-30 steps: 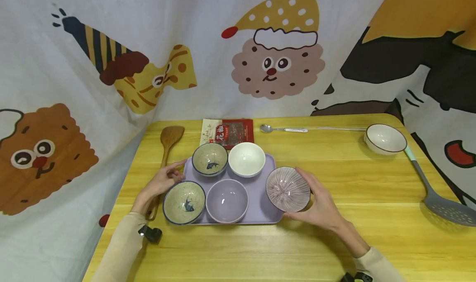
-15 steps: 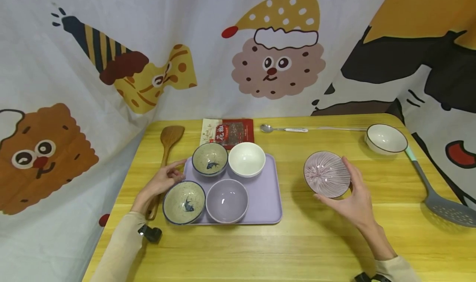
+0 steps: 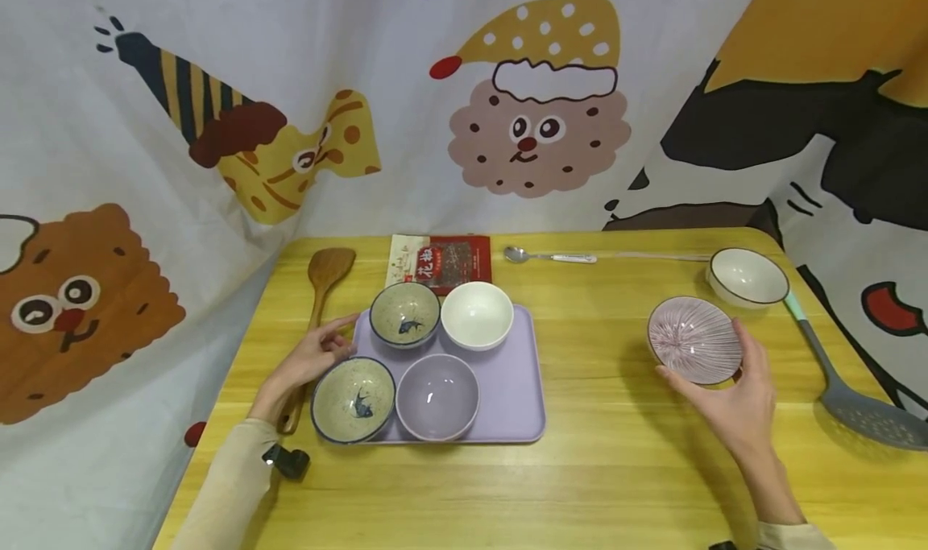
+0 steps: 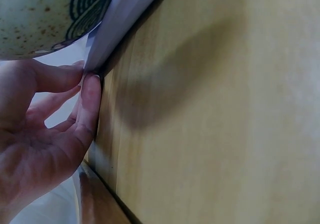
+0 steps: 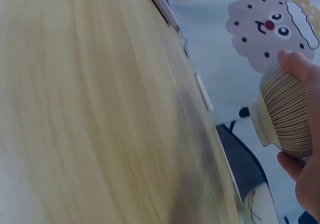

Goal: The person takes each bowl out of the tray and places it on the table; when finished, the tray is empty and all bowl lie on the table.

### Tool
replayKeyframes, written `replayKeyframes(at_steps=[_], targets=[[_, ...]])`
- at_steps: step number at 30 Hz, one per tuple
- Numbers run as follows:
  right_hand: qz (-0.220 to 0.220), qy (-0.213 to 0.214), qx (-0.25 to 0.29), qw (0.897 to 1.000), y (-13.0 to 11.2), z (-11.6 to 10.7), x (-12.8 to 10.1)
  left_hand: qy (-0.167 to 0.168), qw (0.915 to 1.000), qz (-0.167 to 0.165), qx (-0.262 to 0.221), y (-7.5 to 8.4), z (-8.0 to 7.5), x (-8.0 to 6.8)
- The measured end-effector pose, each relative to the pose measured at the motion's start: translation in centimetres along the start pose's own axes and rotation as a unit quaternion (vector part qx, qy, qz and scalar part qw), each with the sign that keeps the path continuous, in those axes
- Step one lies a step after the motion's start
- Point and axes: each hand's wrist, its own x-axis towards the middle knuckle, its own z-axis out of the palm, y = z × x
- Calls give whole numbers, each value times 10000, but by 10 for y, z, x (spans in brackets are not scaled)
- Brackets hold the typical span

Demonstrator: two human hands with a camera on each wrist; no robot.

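Purple-streaked bowl (image 3: 694, 340) hangs above the table (image 3: 602, 477), near the brown-rimmed white bowl (image 3: 748, 276), gripped by the right hand (image 3: 741, 401) with thumb and fingers spread round it; broad table space separates it from the tray (image 3: 509, 385), whose left edge the left hand (image 3: 306, 362) pinches.

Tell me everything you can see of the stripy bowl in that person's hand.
The stripy bowl looks like glazed ceramic, with a thin dark rim, fine purplish lines spreading across its pale inside and a plain foot beneath. Its mouth faces up, nothing visible inside. The right hand grips its side, holding it above the table, right of the lilac tray.
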Motion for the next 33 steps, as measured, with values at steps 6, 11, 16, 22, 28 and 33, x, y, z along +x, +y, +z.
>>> replayKeyframes(at_steps=[6, 11, 16, 22, 28, 33], targets=[[678, 259, -316, 9969, 12, -10, 6, -22, 10000, -2, -37, 5, -1, -2], [1216, 311, -415, 9912, 22, -18, 13, 3, 10000, -30, -24, 5, -1, -2], [1715, 270, -614, 9829, 31, -29, 22, 24, 10000, 15, -44, 4, -1, 2], [2344, 7, -894, 9680, 41, -39, 31, 21, 10000, 65, -37, 5, -3, 3], [2811, -110, -1071, 9536, 49, -47, 39, 26, 10000, 20, -31, 6, -4, -2], [3069, -182, -1075, 9455, 57, -52, 39, -11, 10000, 23, -23, 6, -1, -5]])
